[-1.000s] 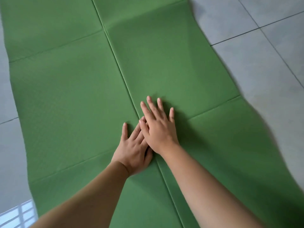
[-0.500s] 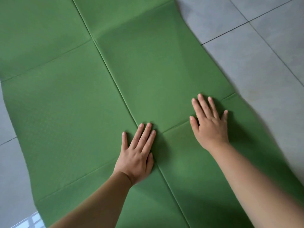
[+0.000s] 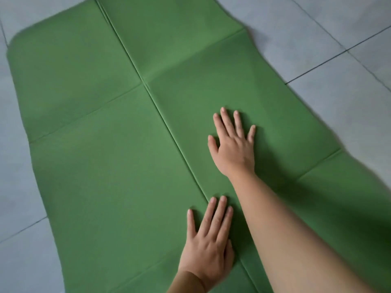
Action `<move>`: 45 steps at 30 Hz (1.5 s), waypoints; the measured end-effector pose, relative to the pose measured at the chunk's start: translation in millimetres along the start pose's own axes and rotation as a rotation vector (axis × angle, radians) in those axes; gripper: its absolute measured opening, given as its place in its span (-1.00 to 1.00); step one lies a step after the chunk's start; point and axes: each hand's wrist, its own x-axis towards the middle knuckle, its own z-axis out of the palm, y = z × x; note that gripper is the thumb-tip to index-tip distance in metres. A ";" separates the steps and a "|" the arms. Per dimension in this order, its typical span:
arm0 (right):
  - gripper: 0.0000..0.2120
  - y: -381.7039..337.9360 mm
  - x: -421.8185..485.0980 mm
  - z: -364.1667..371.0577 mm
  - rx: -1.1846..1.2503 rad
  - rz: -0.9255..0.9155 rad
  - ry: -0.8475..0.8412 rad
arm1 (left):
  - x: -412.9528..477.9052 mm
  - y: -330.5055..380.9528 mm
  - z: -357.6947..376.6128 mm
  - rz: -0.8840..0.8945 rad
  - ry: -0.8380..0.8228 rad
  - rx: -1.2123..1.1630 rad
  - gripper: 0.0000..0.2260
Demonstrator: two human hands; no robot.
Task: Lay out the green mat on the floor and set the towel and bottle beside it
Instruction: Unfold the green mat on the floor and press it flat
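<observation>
Both hands, left hand (image 3: 208, 249) and right hand (image 3: 233, 148), press the green mat (image 3: 101, 157) on grey tiles (image 3: 338, 66).

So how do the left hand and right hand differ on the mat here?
The right hand lies farther up the green mat, clear of the lengthwise crease; the left hand lies nearer, on that crease. The right hand's thumb splays out; the left hand's is tucked in. Both press flat, palm down.

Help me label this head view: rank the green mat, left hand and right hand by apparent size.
1. green mat, by far the largest.
2 and 3, unranked: left hand and right hand look alike, and the left is nearer the camera.
</observation>
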 end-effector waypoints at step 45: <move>-0.39 -5.6 234.5 -34.4 -0.125 -0.015 -0.043 | 213.0 -263.4 -91.6 -0.646 0.204 -0.061 -0.44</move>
